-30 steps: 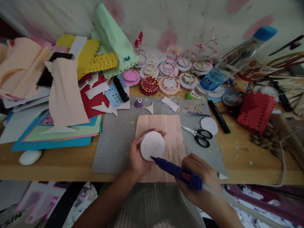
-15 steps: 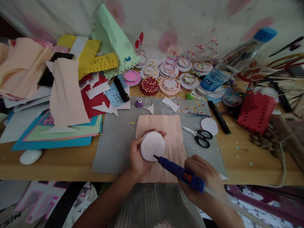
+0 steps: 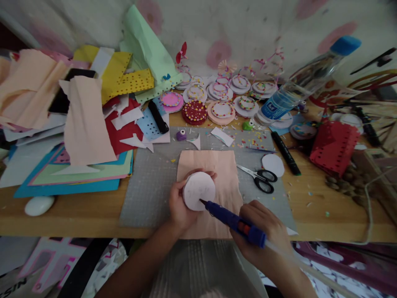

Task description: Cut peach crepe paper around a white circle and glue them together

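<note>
My left hand (image 3: 181,207) is closed around the edge of a round white disc (image 3: 198,189), its flat face turned up. In my right hand (image 3: 263,227) is a blue hot glue gun (image 3: 231,219), with a clear glue stick (image 3: 307,267) running out of its back end. The gun's dark nozzle lies over the lower part of the disc; whether it touches cannot be made out. Beneath both hands a sheet of peach crepe paper (image 3: 221,165) is spread on a grey cutting mat (image 3: 149,190).
Black-handled scissors (image 3: 263,181), a white paper circle (image 3: 273,165) and a black marker (image 3: 285,153) lie to the right. Several small decorated paper hats (image 3: 221,111) line the back, beside a tilted water bottle (image 3: 297,89). Coloured paper (image 3: 93,184) is piled on the left.
The glue gun's nozzle has shifted slightly up and left over the disc, my right hand moving with it. My left hand and the disc stay nearly still.
</note>
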A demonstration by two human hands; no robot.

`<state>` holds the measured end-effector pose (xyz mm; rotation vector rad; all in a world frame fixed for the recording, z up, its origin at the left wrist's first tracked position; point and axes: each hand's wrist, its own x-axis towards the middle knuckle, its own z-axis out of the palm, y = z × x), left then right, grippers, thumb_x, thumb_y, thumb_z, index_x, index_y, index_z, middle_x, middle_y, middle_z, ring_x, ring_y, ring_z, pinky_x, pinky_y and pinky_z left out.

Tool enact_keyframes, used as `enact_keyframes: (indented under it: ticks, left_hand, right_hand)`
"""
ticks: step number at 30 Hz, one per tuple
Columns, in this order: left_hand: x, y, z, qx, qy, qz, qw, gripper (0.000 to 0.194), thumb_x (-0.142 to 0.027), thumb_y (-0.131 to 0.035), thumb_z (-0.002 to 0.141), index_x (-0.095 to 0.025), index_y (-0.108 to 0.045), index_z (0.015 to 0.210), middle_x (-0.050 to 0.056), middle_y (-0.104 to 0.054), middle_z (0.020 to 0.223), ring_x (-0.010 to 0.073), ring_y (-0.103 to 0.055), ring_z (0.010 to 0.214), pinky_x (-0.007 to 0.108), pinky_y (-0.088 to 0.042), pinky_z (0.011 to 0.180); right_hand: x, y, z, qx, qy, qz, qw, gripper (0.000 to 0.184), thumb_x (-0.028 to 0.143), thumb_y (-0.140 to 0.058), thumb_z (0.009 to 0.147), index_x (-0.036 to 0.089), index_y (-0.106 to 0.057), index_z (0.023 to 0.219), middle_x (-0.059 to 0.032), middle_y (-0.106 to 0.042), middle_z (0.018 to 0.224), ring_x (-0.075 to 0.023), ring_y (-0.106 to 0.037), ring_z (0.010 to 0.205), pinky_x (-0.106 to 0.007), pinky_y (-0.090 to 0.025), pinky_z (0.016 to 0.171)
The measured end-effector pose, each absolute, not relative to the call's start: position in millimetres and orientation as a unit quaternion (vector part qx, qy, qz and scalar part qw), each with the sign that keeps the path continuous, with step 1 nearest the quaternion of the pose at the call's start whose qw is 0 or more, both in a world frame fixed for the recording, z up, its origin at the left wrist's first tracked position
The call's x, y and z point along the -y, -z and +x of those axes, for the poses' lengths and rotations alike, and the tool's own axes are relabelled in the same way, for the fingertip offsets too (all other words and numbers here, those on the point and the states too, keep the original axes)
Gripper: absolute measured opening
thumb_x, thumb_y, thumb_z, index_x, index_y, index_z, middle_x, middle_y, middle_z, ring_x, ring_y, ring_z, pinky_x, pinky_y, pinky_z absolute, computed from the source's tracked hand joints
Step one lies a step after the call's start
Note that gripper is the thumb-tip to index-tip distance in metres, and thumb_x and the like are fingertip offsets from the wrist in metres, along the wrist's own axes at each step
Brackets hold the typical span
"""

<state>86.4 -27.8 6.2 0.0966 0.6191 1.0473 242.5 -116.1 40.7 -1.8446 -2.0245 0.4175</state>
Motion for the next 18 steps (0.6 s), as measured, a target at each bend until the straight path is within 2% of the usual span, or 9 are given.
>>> enact_keyframes:
  ticks: [9, 11, 14, 16, 18]
  left_hand:
    - [26.5, -7.7, 85.8, -0.299, -0.484, 0.037, 0.822, 0.040, -0.035, -0.047, 0.075, -0.012, -0.069, 0.100, 0.016, -0.074, 0.102, 0.0350, -0.061, 0.115, 0.049, -0.036, 0.107]
    - [26.4, -7.5, 85.8, -0.298, -0.488, 0.037, 0.820, 0.041, -0.035, -0.047, 0.076, -0.011, -0.070, 0.099, 0.016, -0.074, 0.101, 0.0349, -0.062, 0.114, 0.049, -0.037, 0.106]
    - [26.5, -7.4, 85.1, -0.298, -0.487, 0.040, 0.820, 0.041, -0.035, -0.046, 0.076, -0.011, -0.070, 0.099, 0.016, -0.074, 0.101, 0.0343, -0.063, 0.113, 0.047, -0.039, 0.104]
    - [26.3, -7.9, 84.1, -0.304, -0.482, 0.040, 0.821, 0.041, -0.034, -0.046, 0.076, -0.010, -0.071, 0.099, 0.017, -0.074, 0.101, 0.0336, -0.064, 0.111, 0.045, -0.040, 0.102]
    - [25.7, -8.8, 82.9, -0.312, -0.474, 0.034, 0.823, 0.043, -0.035, -0.045, 0.077, -0.010, -0.070, 0.102, 0.018, -0.073, 0.104, 0.0330, -0.064, 0.111, 0.042, -0.043, 0.099]
  right_hand:
    - [116.6, -45.1, 241.0, 0.712, -0.172, -0.657, 0.182, 0.019, 0.019, -0.056, 0.073, 0.023, -0.041, 0.063, 0.0010, -0.049, 0.059, -0.0163, -0.051, 0.058, -0.025, -0.033, 0.051]
    - [117.0, -42.9, 242.7, 0.671, -0.221, -0.675, 0.215, 0.017, 0.019, -0.056, 0.074, 0.023, -0.044, 0.063, 0.0008, -0.051, 0.061, -0.0160, -0.052, 0.058, -0.026, -0.036, 0.051]
    - [114.3, -39.1, 247.0, 0.534, -0.312, -0.721, 0.313, 0.013, 0.029, -0.058, 0.077, 0.023, -0.054, 0.066, 0.0002, -0.058, 0.061, -0.0168, -0.056, 0.055, -0.027, -0.042, 0.051]
    - [110.2, -38.0, 250.3, 0.427, -0.342, -0.751, 0.370, 0.017, 0.038, -0.063, 0.074, 0.022, -0.060, 0.069, -0.0005, -0.062, 0.061, -0.0188, -0.059, 0.057, -0.028, -0.046, 0.053]
    - [105.4, -38.6, 254.0, 0.353, -0.378, -0.762, 0.389, 0.022, 0.043, -0.068, 0.070, 0.021, -0.064, 0.069, -0.0012, -0.065, 0.060, -0.0194, -0.060, 0.059, -0.028, -0.048, 0.057]
